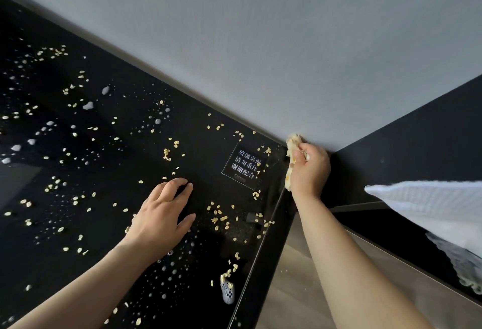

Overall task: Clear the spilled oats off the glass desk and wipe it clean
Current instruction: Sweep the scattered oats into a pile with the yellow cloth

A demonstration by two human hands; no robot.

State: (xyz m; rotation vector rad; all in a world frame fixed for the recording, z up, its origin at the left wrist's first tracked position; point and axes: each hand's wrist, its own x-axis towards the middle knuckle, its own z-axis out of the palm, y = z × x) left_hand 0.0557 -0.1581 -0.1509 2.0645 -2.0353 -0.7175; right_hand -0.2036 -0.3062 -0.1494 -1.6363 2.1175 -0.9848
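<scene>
In the head view, a crumpled pale yellow cloth (pixel 293 143) is pinched in the curled grip of the right hand (pixel 310 169) at the far right corner of the black glass table (pixel 130 161), against the grey wall (pixel 260 41). The cloth's long axis is seen running along the table's right edge. The scattered pale oat flakes (pixel 219 217) are spread leftward and toward the person from that grip, among white droplets and a foam blob (pixel 227 293); a wipe is judged to be needed that way. The left hand (pixel 163 214) is laid palm down on the glass, fingers relaxed, nearer the flakes but holding nothing. The corner under the right hand is hidden, cloth contact with the glass cannot be told, and the table is cut off at left and bottom
</scene>
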